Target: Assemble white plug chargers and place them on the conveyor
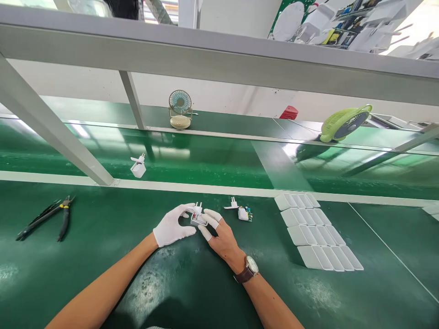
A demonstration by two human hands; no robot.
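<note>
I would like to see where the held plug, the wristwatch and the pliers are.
Held plug point(198, 220), head view: on its open casing.
Wristwatch point(253, 264), head view: on the dial.
Pliers point(65, 219), head view: on one handle.

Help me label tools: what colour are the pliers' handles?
The pliers' handles are black, clearest in the head view.

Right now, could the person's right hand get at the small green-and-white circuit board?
Probably yes: the right hand is close to the board, and nothing seems to block the way. It steadies a small white plastic plug housing, though, so might release that first.
</note>
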